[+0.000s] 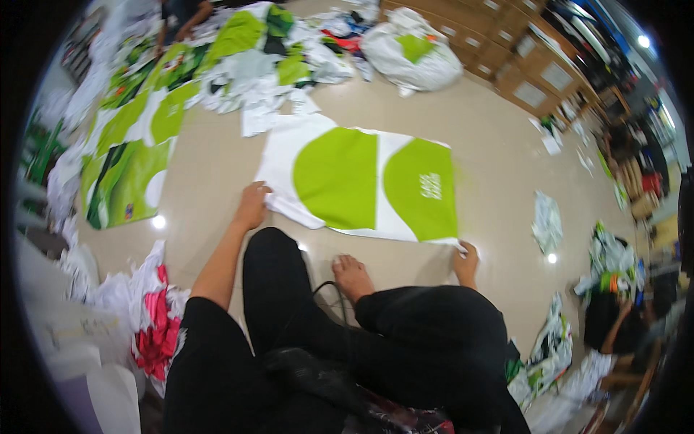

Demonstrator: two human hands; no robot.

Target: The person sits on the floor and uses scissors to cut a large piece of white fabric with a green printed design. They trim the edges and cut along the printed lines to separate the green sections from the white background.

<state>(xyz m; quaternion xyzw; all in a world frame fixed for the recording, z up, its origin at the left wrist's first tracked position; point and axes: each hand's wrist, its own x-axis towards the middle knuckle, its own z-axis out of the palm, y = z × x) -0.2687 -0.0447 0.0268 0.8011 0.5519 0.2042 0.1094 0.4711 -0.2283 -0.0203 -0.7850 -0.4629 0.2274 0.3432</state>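
A flat white and lime-green fabric sheet (340,181), with two big green rounded shapes and small white print, lies on the tiled floor before me. My left hand (253,202) is closed on its near left corner. At the near right corner, my right hand (466,260) pinches the white edge. My bare foot (350,278) rests on the floor between my hands, below the sheet, beside a dark cord (325,284).
Green printed panels (130,184) lie left; fabric piles (246,87) and a white sack (412,54) behind. Cardboard boxes (528,90) stand back right. Red-white cloth (155,325) is lower left. Other people work at the top left (188,18) and right (607,325).
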